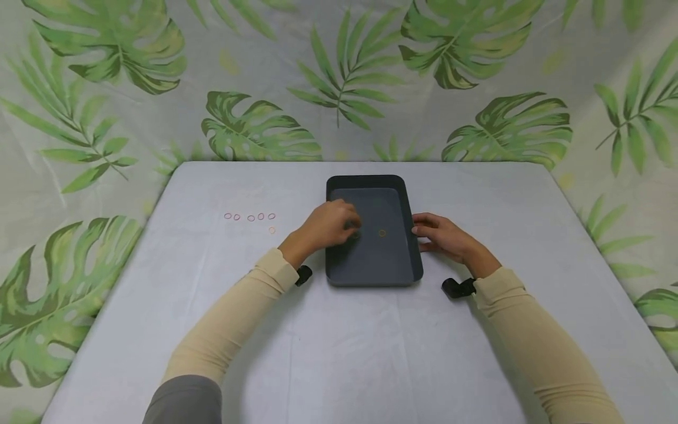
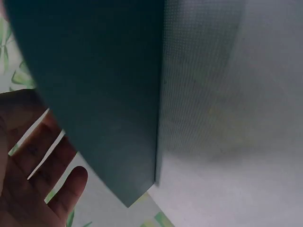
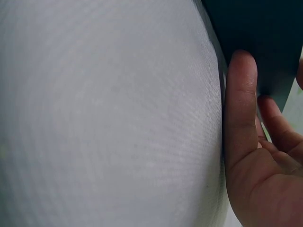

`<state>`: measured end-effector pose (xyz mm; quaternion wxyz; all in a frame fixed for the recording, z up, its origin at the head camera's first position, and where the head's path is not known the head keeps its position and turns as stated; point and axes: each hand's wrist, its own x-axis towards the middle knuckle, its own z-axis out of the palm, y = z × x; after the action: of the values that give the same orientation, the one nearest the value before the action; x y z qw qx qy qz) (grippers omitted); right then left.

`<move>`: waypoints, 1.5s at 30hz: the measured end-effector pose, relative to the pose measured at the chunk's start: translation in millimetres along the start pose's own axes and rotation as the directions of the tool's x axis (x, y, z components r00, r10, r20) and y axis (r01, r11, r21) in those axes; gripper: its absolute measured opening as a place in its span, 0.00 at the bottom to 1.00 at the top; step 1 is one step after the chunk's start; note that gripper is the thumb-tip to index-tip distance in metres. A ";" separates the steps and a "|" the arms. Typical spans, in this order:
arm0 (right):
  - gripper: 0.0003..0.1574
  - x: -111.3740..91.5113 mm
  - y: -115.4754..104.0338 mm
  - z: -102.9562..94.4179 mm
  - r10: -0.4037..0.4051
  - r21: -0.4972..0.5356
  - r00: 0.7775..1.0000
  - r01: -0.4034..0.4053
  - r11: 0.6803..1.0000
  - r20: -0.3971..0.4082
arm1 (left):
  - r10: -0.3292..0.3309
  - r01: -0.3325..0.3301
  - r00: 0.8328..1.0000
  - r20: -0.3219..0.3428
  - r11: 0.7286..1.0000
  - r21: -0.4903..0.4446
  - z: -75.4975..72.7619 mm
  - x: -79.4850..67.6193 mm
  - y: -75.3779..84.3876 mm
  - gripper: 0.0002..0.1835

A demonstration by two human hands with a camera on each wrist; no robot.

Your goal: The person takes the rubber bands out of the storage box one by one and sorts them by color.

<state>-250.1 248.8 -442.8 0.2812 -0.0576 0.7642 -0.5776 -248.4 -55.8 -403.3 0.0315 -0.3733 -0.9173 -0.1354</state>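
A dark grey rectangular tray (image 1: 371, 268) lies on the table. My left hand (image 1: 329, 225) reaches over its left side, fingertips low over the tray floor; I cannot tell whether they pinch anything. In the left wrist view, spread fingers (image 2: 71, 189) show past the tray wall (image 2: 104, 118), with the other fingertips hidden behind it. To the right of that hand, a small thin orange ring (image 1: 382, 233) lies in the tray. My right hand (image 1: 442, 235) rests against the tray's right wall, its fingers (image 3: 242, 94) fairly straight along the outside.
Left of the tray, several small red rings (image 1: 251, 218) lie in a row on the white tablecloth (image 1: 344, 353). One orange ring (image 1: 272, 230) sits just below the row's right end. A leaf-patterned cloth (image 1: 339, 82) hangs behind the table.
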 end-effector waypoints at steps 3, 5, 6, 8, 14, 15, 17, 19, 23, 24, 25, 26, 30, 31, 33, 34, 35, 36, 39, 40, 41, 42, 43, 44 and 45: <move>0.33 0.8 0.6 0.4 0.002 0.003 1.000 -0.002 1.000 0.001 | -0.007 0.005 0.999 0.054 1.000 0.027 5.4 2.6 -2.0 0.09; 0.33 1.3 0.6 0.3 0.001 0.003 1.000 -0.001 1.000 -0.002 | -0.016 0.013 0.997 0.079 0.999 0.041 8.9 4.1 -3.5 0.09; 0.33 1.5 0.4 0.4 -0.001 0.003 1.000 0.001 1.000 -0.002 | -0.021 0.018 0.996 0.086 0.999 0.046 10.5 4.7 -4.3 0.09; 0.33 1.6 0.1 0.3 -0.004 0.004 1.000 0.004 1.000 -0.003 | -0.031 0.027 0.995 0.091 0.998 0.053 13.8 5.7 -5.9 0.08; 0.33 1.1 0.2 -0.3 0.005 0.003 1.000 -0.005 1.000 0.000 | -0.036 0.031 0.997 0.070 0.997 0.075 23.6 6.2 -11.2 0.06; 0.33 1.1 0.3 -0.5 0.003 0.003 1.000 -0.003 1.000 0.002 | -0.033 0.028 0.997 0.064 0.997 0.078 24.7 6.1 -11.9 0.05; 0.33 0.6 0.2 -0.7 0.001 0.008 1.000 -0.001 1.000 0.004 | -0.029 0.025 0.998 0.054 0.997 0.072 25.4 6.3 -12.2 0.05; 0.33 0.1 -0.1 -0.9 -0.002 0.012 1.000 0.002 1.000 0.006 | -0.026 0.023 0.999 0.047 0.997 0.069 25.3 6.4 -12.2 0.05; 0.32 -1.3 -0.8 -1.1 0.000 0.016 1.000 -0.001 1.000 0.006 | -0.029 0.025 0.998 0.058 0.998 0.064 24.6 7.6 -11.7 0.05; 0.32 -1.5 -0.9 -1.0 0.001 0.014 1.000 -0.001 1.000 0.007 | -0.031 0.027 0.998 0.062 0.998 0.060 24.5 7.9 -11.6 0.05; 0.32 -1.7 -0.9 -1.0 0.001 0.013 1.000 -0.001 1.000 0.008 | -0.033 0.030 0.997 0.068 0.998 0.056 24.6 8.2 -11.5 0.05; 0.33 -1.6 -0.8 -0.9 -0.001 0.012 1.000 0.001 1.000 0.010 | -0.036 0.032 0.997 0.073 0.998 0.054 24.7 8.6 -11.5 0.06; 0.33 -1.0 -0.1 -0.8 0.001 0.011 1.000 -0.002 1.000 0.011 | -0.049 0.045 0.995 0.089 0.998 0.051 26.4 9.9 -11.6 0.07; 0.33 -0.7 -0.1 -0.9 0.002 0.010 1.000 -0.002 1.000 0.009 | -0.052 0.047 0.995 0.090 0.998 0.052 26.6 10.2 -11.6 0.08; 0.33 -0.6 -0.2 -1.0 0.008 0.005 1.000 -0.008 1.000 0.005 | -0.054 0.050 0.994 0.090 0.997 0.053 27.2 10.6 -11.7 0.08; 0.33 -0.6 -0.4 -1.1 0.010 0.004 1.000 -0.010 1.000 0.003 | -0.055 0.051 0.995 0.089 0.997 0.051 27.4 10.7 -11.7 0.08; 0.33 -0.6 -0.6 -1.1 0.013 0.003 1.000 -0.013 1.000 0.000 | -0.054 0.050 0.995 0.088 0.998 0.049 27.6 10.9 -11.7 0.08; 0.32 -0.5 -0.6 -1.1 0.014 0.001 1.000 -0.014 1.000 -0.002 | -0.054 0.050 0.995 0.089 0.998 0.045 27.7 10.9 -11.6 0.07; 0.32 -0.3 -0.6 -0.6 0.015 0.000 1.000 -0.015 1.000 -0.004 | -0.057 0.054 0.994 0.093 0.998 0.033 28.1 10.8 -11.4 0.06; 0.32 -0.2 -0.5 -0.4 0.015 -0.001 1.000 -0.015 1.000 -0.005 | -0.059 0.056 0.994 0.094 0.998 0.029 28.2 10.6 -11.4 0.06; 0.32 0.0 -0.2 -0.3 0.015 -0.003 1.000 -0.016 1.000 -0.005 | -0.060 0.058 0.994 0.096 0.998 0.027 28.4 10.5 -11.5 0.06; 0.32 0.1 0.0 -0.1 0.016 -0.004 1.000 -0.016 1.000 -0.006 | -0.061 0.059 0.993 0.097 0.998 0.025 28.4 10.4 -11.5 0.06; 0.32 0.4 0.3 0.0 0.014 -0.005 1.000 -0.015 1.000 -0.005 | -0.062 0.060 0.993 0.096 0.998 0.024 28.5 10.2 -11.6 0.05; 0.32 0.7 0.6 0.1 0.013 -0.007 1.000 -0.013 1.000 -0.004 | -0.062 0.060 0.994 0.095 0.998 0.022 28.6 10.1 -11.7 0.05; 0.32 0.9 1.0 0.2 0.012 -0.008 1.000 -0.012 1.000 -0.004 | -0.062 0.060 0.994 0.093 0.998 0.021 28.7 9.9 -11.9 0.05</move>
<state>-250.5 248.6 -444.0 0.2829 -0.0527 0.7673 -0.5731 -262.5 -49.5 -432.0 -0.0123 -0.3508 -0.9298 -0.1105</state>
